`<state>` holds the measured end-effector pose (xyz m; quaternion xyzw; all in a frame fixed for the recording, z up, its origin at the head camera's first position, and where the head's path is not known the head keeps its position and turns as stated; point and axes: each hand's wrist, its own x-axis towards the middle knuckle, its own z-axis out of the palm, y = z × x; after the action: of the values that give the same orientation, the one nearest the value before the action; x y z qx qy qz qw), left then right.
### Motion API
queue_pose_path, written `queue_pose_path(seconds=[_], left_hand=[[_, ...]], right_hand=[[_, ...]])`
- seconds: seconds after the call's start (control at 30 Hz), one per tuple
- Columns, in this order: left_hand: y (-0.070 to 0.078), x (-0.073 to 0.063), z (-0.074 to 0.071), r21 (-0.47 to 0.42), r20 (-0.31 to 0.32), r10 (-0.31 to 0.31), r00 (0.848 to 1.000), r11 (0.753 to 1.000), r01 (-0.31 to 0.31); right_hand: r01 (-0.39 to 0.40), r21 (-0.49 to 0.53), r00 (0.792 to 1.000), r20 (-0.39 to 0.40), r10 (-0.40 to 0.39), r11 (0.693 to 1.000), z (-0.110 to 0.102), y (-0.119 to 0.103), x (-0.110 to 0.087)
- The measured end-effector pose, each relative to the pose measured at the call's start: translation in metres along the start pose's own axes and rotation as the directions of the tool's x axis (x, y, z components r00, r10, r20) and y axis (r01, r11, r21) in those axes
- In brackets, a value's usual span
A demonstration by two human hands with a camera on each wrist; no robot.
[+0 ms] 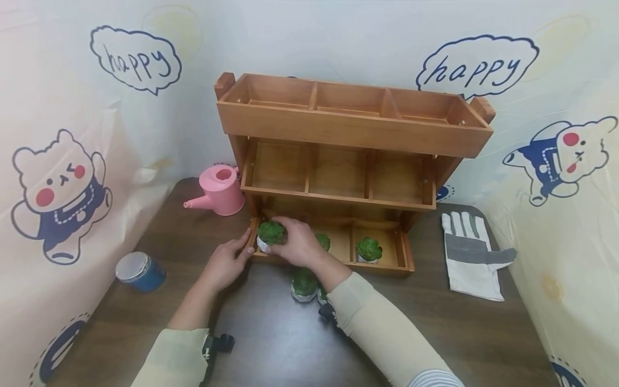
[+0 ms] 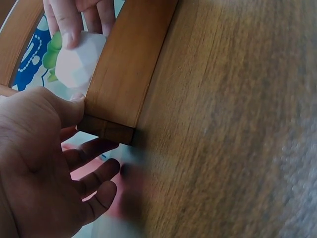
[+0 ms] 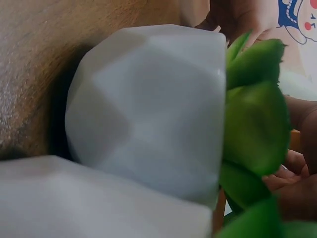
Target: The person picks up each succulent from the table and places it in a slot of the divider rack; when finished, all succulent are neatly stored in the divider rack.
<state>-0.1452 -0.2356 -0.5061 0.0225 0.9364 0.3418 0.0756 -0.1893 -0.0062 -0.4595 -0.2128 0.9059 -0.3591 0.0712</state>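
Note:
A three-tier wooden planter shelf stands at the back of the table. My right hand grips a small potted succulent in the bottom tier's left compartment; its white faceted pot shows in the left wrist view. At that tier's left front corner, my left hand holds the wood between thumb and fingers. Another potted succulent sits in the middle compartment, partly behind my right hand, and a third potted succulent in the right one. Close-up white pots fill the right wrist view.
Two potted succulents stand on the table before the shelf, one partly hidden by my right forearm. A pink watering can is left of the shelf, with a blue lidded jar nearer. A grey-and-white glove lies at right.

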Motion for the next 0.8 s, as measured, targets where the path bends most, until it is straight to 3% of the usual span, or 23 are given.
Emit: queue_pose_path(seconds=[0.23,0.53,0.8], left_hand=[[0.002,0.001,0.0,-0.003,0.001,-0.006,1.0,1.0,0.006],[0.003,0.0,-0.001,-0.002,0.003,0.003,1.0,1.0,-0.003],[0.002,-0.002,-0.001,-0.007,0.009,-0.017,1.0,1.0,0.017]], right_hand=[[-0.022,-0.028,1.0,0.018,0.022,0.999,0.007,0.0,0.005],[-0.032,-0.084,0.994,0.104,0.041,0.996,0.013,-0.001,0.009],[-0.045,-0.04,0.986,0.159,0.051,0.998,0.014,0.005,0.008]])
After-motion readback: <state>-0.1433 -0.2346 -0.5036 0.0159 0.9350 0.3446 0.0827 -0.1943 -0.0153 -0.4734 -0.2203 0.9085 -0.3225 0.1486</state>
